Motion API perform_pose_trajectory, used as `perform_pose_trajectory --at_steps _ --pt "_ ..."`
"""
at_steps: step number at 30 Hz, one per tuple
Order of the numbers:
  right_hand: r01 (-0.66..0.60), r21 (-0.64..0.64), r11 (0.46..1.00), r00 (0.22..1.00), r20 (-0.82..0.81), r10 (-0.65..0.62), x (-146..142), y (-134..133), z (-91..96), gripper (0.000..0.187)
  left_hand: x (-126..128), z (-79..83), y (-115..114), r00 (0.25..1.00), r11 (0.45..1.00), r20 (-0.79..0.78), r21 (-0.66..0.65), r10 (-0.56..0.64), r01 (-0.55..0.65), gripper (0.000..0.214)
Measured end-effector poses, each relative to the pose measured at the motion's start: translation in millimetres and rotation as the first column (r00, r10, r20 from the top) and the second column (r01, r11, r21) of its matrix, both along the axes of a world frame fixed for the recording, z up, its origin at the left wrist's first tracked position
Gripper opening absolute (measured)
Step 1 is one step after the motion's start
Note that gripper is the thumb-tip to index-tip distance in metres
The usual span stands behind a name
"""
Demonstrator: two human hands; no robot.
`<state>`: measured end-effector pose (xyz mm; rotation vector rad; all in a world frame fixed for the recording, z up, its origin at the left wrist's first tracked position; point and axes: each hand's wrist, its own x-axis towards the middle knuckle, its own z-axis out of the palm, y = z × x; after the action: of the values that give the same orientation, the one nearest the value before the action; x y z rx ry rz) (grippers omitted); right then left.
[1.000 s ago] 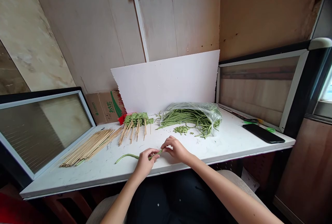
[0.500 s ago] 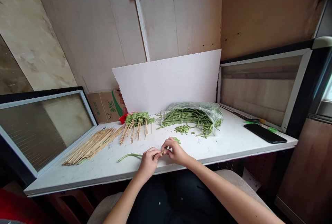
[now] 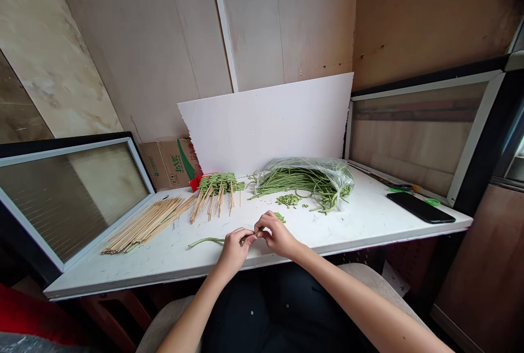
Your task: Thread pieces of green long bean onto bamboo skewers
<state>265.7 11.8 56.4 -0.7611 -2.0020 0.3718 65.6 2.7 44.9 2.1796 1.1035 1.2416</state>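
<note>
Close to the table's front edge, my left hand (image 3: 235, 246) and my right hand (image 3: 275, 234) meet, both pinching one long green bean (image 3: 206, 240). Its loose end trails out to the left over the white table top. The part between my fingertips is mostly hidden. Just beyond my right hand lie some cut bean pieces (image 3: 280, 216), partly covered by it. Farther back is a small heap of bean bits (image 3: 287, 200). Skewered beans (image 3: 221, 183) are stacked at the back left, their sticks pointing toward me.
A clear plastic bag of long beans (image 3: 305, 178) lies at the back. Bare bamboo skewers (image 3: 147, 225) are spread at the left. A black phone (image 3: 420, 207) rests at the right. A white board (image 3: 270, 126) and a cardboard box (image 3: 167, 165) stand behind.
The whole view has shifted slightly. Both hands stay together on the bean, with only small finger movement.
</note>
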Motion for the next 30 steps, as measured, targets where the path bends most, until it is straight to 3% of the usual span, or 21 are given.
perform_pose_trajectory --at_steps 4,11,13,16,18,20,22,24,27,30 --pt "-0.01 -0.073 0.997 0.999 -0.035 0.008 -3 -2 -2.1 0.037 3 1.6 -3 1.0 1.0 0.002 -0.023 -0.013 0.013 0.034" --pt "-0.103 -0.231 0.967 0.98 -0.19 0.059 -6 1 -8.7 0.011 2 0.6 -1 0.993 0.992 0.085 -0.097 -0.077 0.086 0.042" --pt "-0.197 -0.278 0.94 0.957 -0.264 0.122 -8 3 -13.6 0.013 2 -0.6 0 0.988 0.986 0.125 -0.122 -0.094 0.109 0.042" --pt "-0.373 -0.356 0.857 0.891 -0.396 0.224 -11 8 -19.1 0.026 3 -0.7 1 0.971 0.973 0.204 -0.169 -0.124 0.159 0.04" --pt "-0.401 -0.373 0.837 0.876 -0.424 0.231 -9 12 -18.4 0.033 2 1.1 1 0.965 0.966 0.227 -0.191 -0.131 0.176 0.041" --pt "-0.303 -0.349 0.887 0.913 -0.372 0.166 -2 17 -13.6 0.035 0 3.8 1 0.971 0.967 0.207 -0.199 -0.116 0.158 0.041" --pt "-0.128 -0.282 0.951 0.96 -0.275 0.048 12 24 -7.2 0.034 -2 6.2 1 0.982 0.977 0.167 -0.176 -0.087 0.116 0.039" --pt "0.047 -0.19 0.981 0.983 -0.165 -0.079 30 33 -2.6 0.032 -4 7.0 1 0.991 0.991 0.124 -0.122 -0.047 0.062 0.037" --pt "0.242 -0.101 0.965 0.97 0.023 -0.241 55 47 -3.1 0.023 -5 4.6 3 0.998 0.999 0.063 -0.046 0.017 -0.014 0.036" --pt "0.292 -0.101 0.951 0.947 0.169 -0.273 67 54 -9.2 0.015 -6 -0.2 6 0.999 0.999 0.024 -0.022 0.025 -0.025 0.037"
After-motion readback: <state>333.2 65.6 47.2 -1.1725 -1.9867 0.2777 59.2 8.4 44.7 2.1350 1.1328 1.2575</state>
